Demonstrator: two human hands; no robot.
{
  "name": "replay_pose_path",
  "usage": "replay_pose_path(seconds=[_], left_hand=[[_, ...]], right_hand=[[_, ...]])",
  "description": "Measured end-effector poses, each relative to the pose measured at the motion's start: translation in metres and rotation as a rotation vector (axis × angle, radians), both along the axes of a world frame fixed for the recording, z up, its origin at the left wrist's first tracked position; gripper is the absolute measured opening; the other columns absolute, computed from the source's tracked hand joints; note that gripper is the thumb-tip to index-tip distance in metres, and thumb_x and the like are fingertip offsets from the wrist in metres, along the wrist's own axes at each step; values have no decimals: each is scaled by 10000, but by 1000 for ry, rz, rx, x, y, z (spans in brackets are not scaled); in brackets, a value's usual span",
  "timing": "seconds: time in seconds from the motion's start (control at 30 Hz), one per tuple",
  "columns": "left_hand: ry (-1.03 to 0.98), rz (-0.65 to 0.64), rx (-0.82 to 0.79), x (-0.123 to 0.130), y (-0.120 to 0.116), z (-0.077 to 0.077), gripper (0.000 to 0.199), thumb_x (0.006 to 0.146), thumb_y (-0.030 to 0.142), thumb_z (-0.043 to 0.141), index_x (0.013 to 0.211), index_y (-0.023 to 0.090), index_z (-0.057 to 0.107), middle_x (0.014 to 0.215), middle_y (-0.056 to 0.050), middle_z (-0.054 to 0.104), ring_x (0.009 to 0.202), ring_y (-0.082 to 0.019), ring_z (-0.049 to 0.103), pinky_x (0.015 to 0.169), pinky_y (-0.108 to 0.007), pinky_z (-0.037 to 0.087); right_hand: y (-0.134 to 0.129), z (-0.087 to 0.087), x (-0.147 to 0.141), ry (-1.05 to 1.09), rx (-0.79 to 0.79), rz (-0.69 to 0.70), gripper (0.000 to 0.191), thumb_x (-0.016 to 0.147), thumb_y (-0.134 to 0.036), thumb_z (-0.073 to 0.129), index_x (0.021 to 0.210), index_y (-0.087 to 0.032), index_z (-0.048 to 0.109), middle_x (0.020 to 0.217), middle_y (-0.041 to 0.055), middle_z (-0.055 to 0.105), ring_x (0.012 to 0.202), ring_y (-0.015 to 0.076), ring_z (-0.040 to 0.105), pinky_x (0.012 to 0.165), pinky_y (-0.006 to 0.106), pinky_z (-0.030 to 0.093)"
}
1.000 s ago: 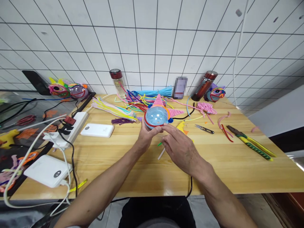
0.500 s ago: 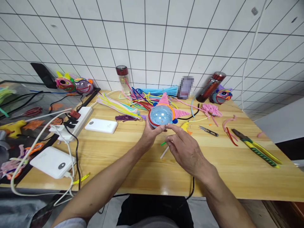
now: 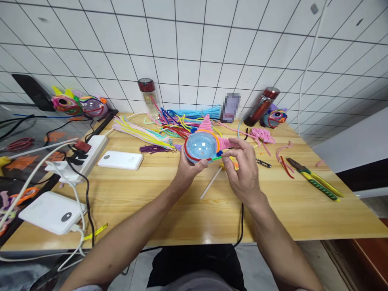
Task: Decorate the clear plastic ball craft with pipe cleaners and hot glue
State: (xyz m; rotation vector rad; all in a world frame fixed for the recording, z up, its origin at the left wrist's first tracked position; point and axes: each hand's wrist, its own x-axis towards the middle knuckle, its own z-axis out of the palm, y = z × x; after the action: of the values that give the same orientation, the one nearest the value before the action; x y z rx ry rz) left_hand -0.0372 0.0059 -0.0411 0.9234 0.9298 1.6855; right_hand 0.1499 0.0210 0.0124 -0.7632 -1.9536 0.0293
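A clear bluish bowl-like ornament [image 3: 201,146] with a red and orange rim is held above the table by my left hand [image 3: 189,169], thumb on its near edge. Pink ribbed points [image 3: 206,123] stick out at its far and right sides. My right hand [image 3: 244,169] is at the lower right of the rim, thumb and forefinger pinched on a short green strip [image 3: 217,158] beside a dark blue pompom [image 3: 219,153]. Its other fingers are near the right pink point. A white stick [image 3: 211,183] lies on the table below.
Pipe cleaners [image 3: 142,133] lie behind. Pliers [image 3: 315,180] and small snips [image 3: 263,163] are at right. Two bottles [image 3: 148,99] [image 3: 262,107] and a phone [image 3: 230,108] stand by the wall. Power banks [image 3: 120,160] and a power strip [image 3: 87,155] lie left.
My right hand has moved from the near edge to the right side of the rim and now pinches the green strip, which lay near the white stick before. The view has shifted rightward.
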Motion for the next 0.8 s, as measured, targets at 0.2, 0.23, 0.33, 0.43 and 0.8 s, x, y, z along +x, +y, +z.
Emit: replay_pose_path(seconds=[0.2,0.23,0.33,0.43,0.8], left_hand=[[0,-26,34,0,-1,-1,1030,665,489,1039,1525,295,505,1429,-115,698,1328,-333,704,1030,-419,644],[3,-21,42,1,-1,-1,1036,665,489,1041,1531,297,506,1456,-118,689,1395,-347,672,1094,-442,625],[49,-9,68,1,-2,0,1026,682,508,1033,1532,286,502,1499,-132,671,1451,-354,637,1191,-479,580],[122,4,112,1,-3,0,1077,692,538,1026,1569,271,460,1553,-159,637,1474,-352,625,1237,-477,546],[355,115,199,-1,1,-17,1304,734,699,963,1714,296,203,1717,-222,459,1551,-359,582,1277,-496,514]], right_hand=[[1,-1,1,29,-88,15,87,1118,-263,608,1111,-272,694,1450,139,669,1378,344,642,1154,618,552],[1,-1,2,27,-80,7,89,1118,-257,608,1108,-272,695,1453,137,668,1373,343,643,1148,612,552],[0,0,2,2,-32,-34,94,1116,-234,615,1102,-272,700,1457,134,673,1316,331,665,1105,578,559],[-1,2,2,-27,-7,-60,92,1111,-227,628,1108,-271,709,1452,124,690,1280,328,676,1085,559,549],[-2,4,4,-52,12,-64,81,1098,-210,638,1114,-254,705,1380,144,720,1300,329,684,1060,535,547]])
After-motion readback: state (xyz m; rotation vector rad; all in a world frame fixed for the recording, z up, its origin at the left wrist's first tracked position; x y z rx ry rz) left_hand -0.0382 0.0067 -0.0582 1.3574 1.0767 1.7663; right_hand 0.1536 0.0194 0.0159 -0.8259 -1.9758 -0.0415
